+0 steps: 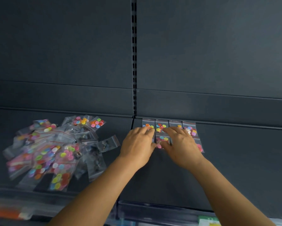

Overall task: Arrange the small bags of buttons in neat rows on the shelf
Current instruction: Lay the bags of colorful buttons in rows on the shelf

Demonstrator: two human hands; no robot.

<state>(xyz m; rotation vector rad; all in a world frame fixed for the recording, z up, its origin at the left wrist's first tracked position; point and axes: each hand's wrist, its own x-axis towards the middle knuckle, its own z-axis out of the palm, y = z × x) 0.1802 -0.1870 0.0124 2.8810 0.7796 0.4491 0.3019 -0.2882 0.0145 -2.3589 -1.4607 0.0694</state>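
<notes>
Carefully, two hands squared up button bags on a dark shelf (pixel 234 160).
Left hand (pixel 137 145) and right hand (pixel 180 144) lay flat, fingers spread, pressing the arranged bags (pixel 160 128) against the back wall, apparently to align rows; a loose pile (pixel 55 149) waited leftward.

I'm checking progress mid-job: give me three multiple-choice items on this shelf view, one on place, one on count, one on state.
1. Where is the loose pile of bags?
A. left of the hands
B. right of the hands
C. on a higher shelf

2. How many bags are in the back row?
A. one
B. four
C. nine

3. What are the left hand and right hand doing?
A. hanging idle
B. resting on the rows
C. lifting a box

Key: 1 A, the pile lies far left; 2 B, four sit against the shelf back; 3 B, fingers lie on the bags.
</notes>
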